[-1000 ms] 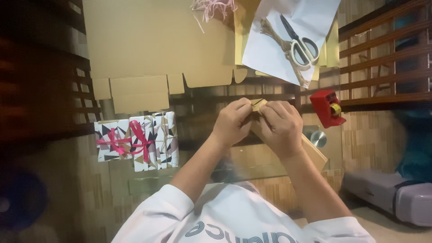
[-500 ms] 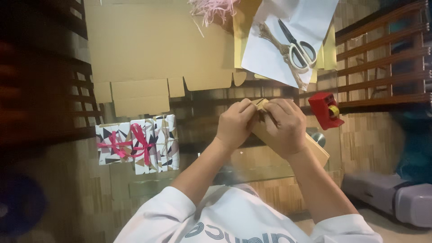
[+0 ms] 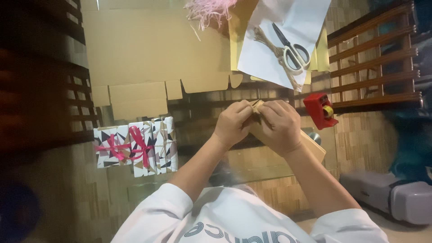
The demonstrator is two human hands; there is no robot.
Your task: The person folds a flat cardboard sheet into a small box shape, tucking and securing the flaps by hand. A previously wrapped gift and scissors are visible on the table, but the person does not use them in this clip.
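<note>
Fingers of the left hand pinch the near top corner of a tan box, closed tight on its edge; fingers of the right hand curl over the same corner from the other side, also closed on the box. Both hands meet at that corner, thumbs nearly touching. Most of the box is hidden under the right hand and wrist; its long lower edge shows slanting down to the right, above the glass bench.

Left of the hands, two small wrapped parcels with a triangle pattern lie side by side on the bench, each tied with pink ribbon. Beyond them a large flat sheet of cardboard with cut flaps covers the far side of the bench. Pink shredded strands lie at its far edge. To the right, scissors with pale handles rest on a white sheet, beside a bundle of twine. A red tape dispenser stands just right of the hands, near the bench edge. White sleeves fill the bottom of the view.
</note>
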